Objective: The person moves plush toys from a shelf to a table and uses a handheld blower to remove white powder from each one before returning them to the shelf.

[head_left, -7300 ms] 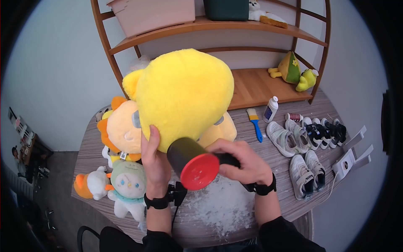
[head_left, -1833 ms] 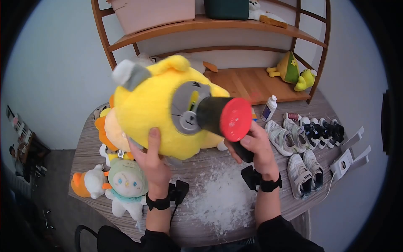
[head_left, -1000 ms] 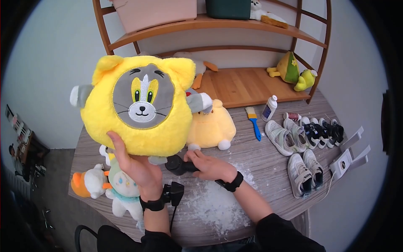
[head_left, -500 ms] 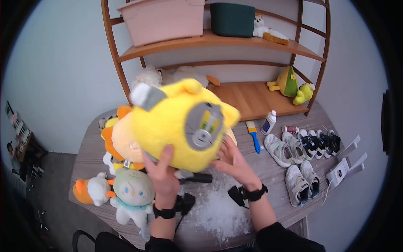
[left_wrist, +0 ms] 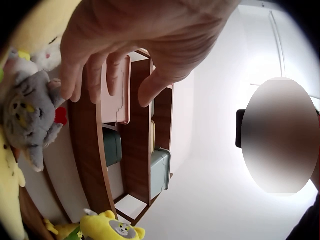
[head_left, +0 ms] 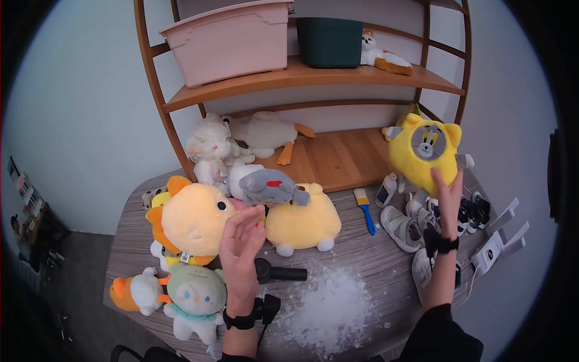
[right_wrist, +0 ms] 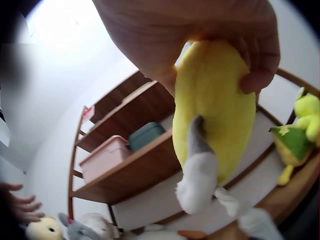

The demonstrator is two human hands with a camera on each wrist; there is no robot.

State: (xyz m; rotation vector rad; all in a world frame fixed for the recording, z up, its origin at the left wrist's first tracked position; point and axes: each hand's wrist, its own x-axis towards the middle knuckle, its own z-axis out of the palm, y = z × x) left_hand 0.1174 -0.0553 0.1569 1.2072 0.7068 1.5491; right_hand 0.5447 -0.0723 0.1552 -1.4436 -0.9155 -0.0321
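Note:
My right hand [head_left: 446,196] grips a yellow cat-faced plush toy [head_left: 425,151], raised at the right in front of the lower shelf. In the right wrist view the thumb and fingers clasp the yellow body [right_wrist: 215,105] from both sides, and a grey-and-white limb [right_wrist: 197,175] dangles. My left hand [head_left: 241,244] is raised at the middle left with relaxed fingers, holding nothing. Behind it lie a grey cat plush [head_left: 268,186] and a pale yellow plush [head_left: 303,220]. Partly hidden beside the left wrist, a black hair-dryer-shaped tool [head_left: 286,273] lies on the table.
White flakes [head_left: 332,311] cover the table's front middle. Several plush toys [head_left: 193,220] crowd the left. A blue-handled brush [head_left: 364,211], a white bottle [head_left: 386,190] and several shoes [head_left: 401,229] are at the right. A wooden shelf [head_left: 338,157] stands behind, holding a pink bin [head_left: 229,45].
Earlier the right hand held the black-and-red tool against the yellow plush, then laid it down. The plush has passed from left hand to right and moved right toward the shelf.

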